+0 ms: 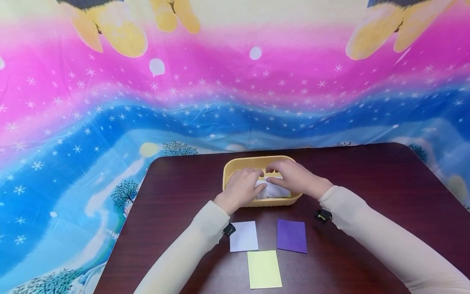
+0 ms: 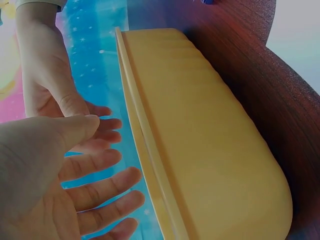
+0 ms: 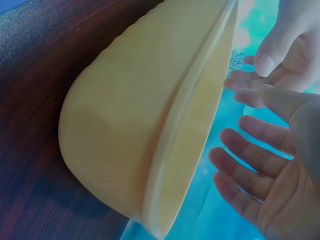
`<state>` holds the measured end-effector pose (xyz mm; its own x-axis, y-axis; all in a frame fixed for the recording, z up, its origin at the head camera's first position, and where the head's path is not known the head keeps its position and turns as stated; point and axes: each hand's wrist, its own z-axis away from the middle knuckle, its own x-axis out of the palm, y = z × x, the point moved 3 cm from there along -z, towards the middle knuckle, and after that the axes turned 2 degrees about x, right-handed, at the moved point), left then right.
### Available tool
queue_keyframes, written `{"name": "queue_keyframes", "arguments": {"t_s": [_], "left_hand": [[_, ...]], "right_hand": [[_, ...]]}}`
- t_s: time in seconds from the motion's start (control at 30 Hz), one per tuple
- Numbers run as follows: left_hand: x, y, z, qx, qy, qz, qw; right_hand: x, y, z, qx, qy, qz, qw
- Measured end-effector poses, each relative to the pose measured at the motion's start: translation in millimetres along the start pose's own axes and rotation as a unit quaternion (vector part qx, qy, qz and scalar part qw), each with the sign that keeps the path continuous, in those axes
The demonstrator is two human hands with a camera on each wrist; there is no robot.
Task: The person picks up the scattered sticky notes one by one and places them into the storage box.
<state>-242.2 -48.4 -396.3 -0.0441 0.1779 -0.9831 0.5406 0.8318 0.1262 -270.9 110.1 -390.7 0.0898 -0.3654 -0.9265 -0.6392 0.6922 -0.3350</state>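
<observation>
A yellow plastic basket (image 1: 269, 202) stands near the far edge of the dark table, with white square sheets (image 1: 278, 189) lying inside it. Over its left part hovers my left hand (image 1: 240, 188), fingers spread and relaxed. My right hand (image 1: 299, 178) reaches in over the right side, its fingers gently bent. In the left wrist view, the left hand (image 2: 95, 192) is beside the basket's rim with nothing in its fingers. The right wrist view likewise has the right hand (image 3: 265, 165) bare, facing the other hand across the basket (image 3: 120, 110).
In front of the basket lie a white square pad (image 1: 244, 237), a purple one (image 1: 291, 236) and a pale yellow one (image 1: 264, 269). The dark wooden table (image 1: 176, 196) has a patterned pink and blue cloth (image 1: 227, 90) hanging behind it.
</observation>
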Motion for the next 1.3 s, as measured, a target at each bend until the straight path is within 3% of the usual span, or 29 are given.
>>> {"name": "queue_keyframes", "arguments": {"t_s": [0.77,1.3], "left_hand": [[-7.7,3.5,10.6,0.009,0.033,-0.003,0.9994],[-12.1,1.8,20.2,0.001,0.023,-0.007,0.9997]], "right_hand": [[-5,-11,12,-0.009,0.016,-0.005,1.000],[-8,-17,18,0.002,0.011,0.009,1.000]]}}
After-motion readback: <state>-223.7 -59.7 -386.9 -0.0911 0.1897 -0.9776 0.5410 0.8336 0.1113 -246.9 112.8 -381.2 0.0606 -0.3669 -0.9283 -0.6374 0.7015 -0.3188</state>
